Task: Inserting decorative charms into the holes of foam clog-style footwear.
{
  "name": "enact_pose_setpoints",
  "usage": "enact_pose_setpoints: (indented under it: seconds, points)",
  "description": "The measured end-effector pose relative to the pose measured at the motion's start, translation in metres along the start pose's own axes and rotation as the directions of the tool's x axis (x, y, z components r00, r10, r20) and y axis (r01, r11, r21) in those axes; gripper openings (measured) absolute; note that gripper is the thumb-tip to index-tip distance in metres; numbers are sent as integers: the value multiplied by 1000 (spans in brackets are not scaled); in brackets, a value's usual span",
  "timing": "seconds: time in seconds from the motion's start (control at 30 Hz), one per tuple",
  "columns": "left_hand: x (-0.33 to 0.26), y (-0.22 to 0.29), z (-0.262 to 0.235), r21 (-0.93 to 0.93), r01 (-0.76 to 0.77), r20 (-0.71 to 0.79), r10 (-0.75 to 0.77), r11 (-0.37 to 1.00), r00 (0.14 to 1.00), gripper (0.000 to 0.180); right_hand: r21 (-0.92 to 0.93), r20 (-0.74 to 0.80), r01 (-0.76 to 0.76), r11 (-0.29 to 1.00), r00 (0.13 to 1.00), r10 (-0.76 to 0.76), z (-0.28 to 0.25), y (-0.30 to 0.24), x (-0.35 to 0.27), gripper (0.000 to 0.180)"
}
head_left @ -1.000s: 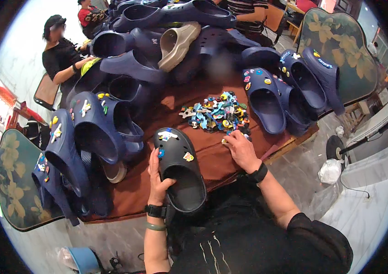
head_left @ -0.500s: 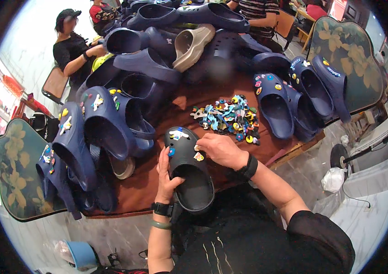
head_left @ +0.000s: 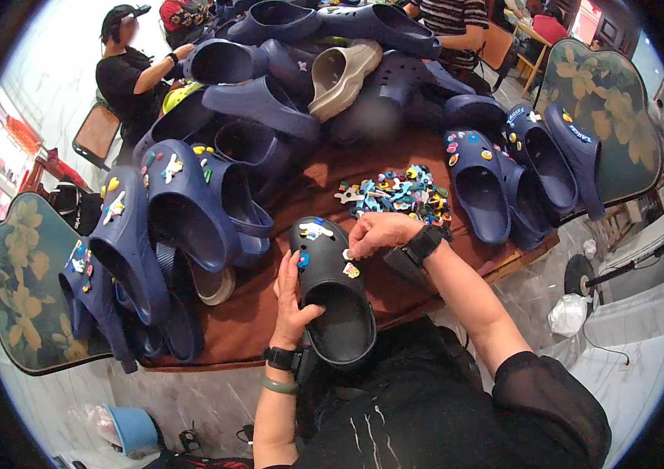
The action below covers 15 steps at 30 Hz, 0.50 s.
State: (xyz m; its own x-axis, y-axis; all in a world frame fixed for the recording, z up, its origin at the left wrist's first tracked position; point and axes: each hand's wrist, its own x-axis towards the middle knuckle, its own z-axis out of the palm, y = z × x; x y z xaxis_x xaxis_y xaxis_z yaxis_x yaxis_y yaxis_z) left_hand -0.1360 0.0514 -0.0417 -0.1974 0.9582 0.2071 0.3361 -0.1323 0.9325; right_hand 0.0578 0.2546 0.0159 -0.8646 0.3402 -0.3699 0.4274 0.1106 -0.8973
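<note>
Left hand grips the black clog's side rim, steadying it at the brown counter's near edge; right hand pinches a small charm against its toe, colourful charm pile just beyond.

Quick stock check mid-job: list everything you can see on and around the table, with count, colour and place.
black clog: one, black with small coloured charms on its toe, near table edge
charm pile: many, multicoloured, table centre
navy clogs: many, dark blue, heaped left, far and right
beige clog: one, far heap
table: one, reddish-brown
bystander: one, black top, far left
left hand: grips black clog's side
right hand: fingertips pinch a small charm at black clog's toe
</note>
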Motion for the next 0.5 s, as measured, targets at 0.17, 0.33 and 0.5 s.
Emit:
enact_pose_setpoints:
  seconds: [0.17, 0.33, 0.5]
  points:
    - [0, -4, -1, -33, -4, -6, 4, 999, 1000, 106, -167, -6, -123, 978, 992, 123, -3, -13, 6, 34]
    - [-2, -5, -1, -64, 19, 1, -19, 998, 1000, 106, -204, -177, -44, 978, 984, 8, 7, 1, 18, 45]
    - [3, -6, 3, -58, -29, 11, 30, 998, 999, 107, -379, -387, 110, 919, 883, -266, 14, 17, 11, 51]
